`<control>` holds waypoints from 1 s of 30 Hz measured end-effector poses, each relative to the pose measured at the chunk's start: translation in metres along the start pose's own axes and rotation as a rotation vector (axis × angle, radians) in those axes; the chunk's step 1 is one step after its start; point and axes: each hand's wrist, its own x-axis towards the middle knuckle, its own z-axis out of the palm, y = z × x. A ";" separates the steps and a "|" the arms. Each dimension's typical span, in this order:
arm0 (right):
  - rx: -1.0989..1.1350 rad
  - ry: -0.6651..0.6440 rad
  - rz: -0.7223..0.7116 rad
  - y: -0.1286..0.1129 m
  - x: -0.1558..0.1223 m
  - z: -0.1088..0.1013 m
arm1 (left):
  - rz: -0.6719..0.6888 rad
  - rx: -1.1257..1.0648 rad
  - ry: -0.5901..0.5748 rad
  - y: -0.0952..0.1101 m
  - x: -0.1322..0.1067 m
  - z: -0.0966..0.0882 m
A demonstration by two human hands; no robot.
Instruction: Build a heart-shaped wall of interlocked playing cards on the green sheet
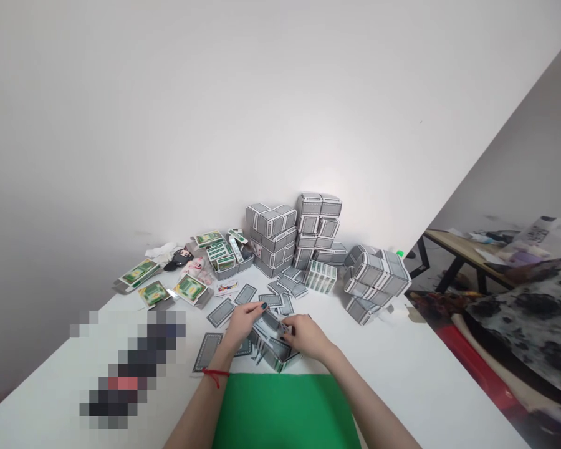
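Between my hands on the white table sits a box-like block built of folded grey-backed playing cards (280, 358), with green-and-white edges on its near side. My left hand (244, 323) grips its far left edge, thumb and fingers closed at the top. On the other side, my right hand (305, 337) pinches a playing card (272, 319) at the top of the block, its fingers curled. Loose playing cards (220, 312) lie face down around the block, some partly under my left forearm. One card with a coloured figure (227, 287) lies face up behind them.
Stacked card blocks (318, 224) stand against the wall, with a leaning cluster (378, 274) at right. Green card boxes (191, 290) and an open box of packs (224, 259) are at left. A green sheet (285, 411) lies in front. A pixelated patch hides the left table.
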 end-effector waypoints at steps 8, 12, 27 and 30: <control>0.088 0.019 0.045 -0.001 0.002 0.002 | -0.006 -0.032 -0.036 -0.003 0.000 0.004; 0.002 0.083 0.083 -0.010 0.004 0.006 | 0.030 -0.015 -0.017 -0.004 0.001 0.006; 0.183 0.242 0.221 0.001 0.016 0.010 | 0.014 -0.054 0.011 -0.005 0.000 0.006; 0.173 0.259 0.157 -0.007 0.013 0.011 | -0.013 -0.051 0.072 -0.004 0.001 0.004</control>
